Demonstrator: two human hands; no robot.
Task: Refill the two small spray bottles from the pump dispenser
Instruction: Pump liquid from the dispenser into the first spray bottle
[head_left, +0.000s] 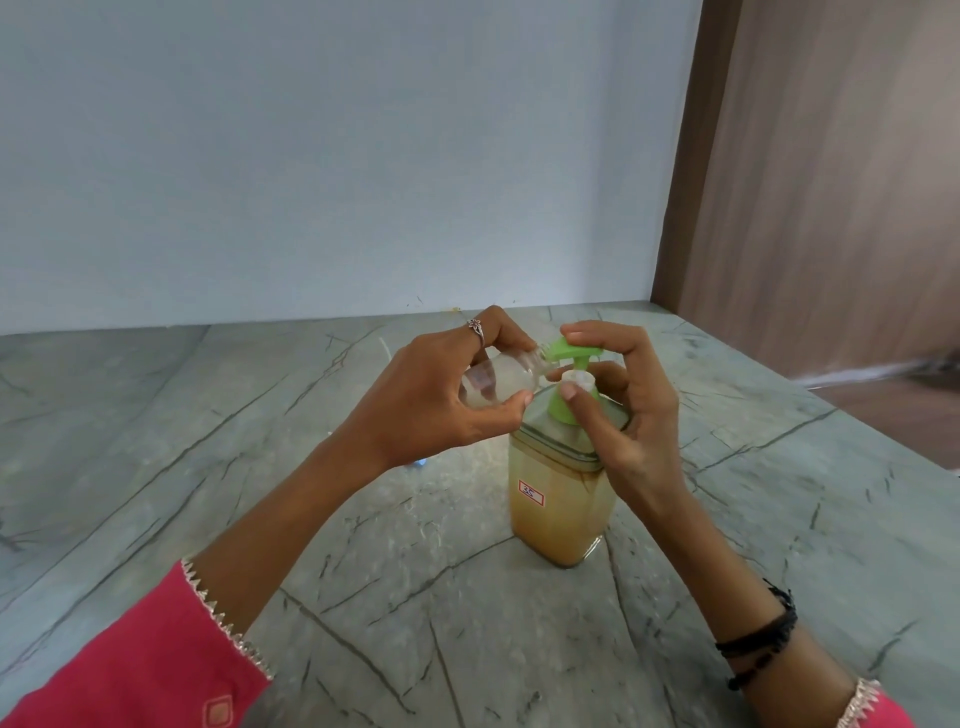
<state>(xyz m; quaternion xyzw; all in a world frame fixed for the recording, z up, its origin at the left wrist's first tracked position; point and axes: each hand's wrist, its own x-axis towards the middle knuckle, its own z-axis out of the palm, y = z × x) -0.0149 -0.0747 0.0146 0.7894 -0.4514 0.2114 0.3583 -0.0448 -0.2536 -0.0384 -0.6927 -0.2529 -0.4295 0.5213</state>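
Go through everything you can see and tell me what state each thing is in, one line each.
Small spray bottle: uncapped, tilted, mouth at the pump spout, in the left hand's grip.
Pump dispenser: upright on the stone counter, mostly full of amber liquid.
Green pump head: right hand's fingers rest on top.
White cap: pinched in right hand.
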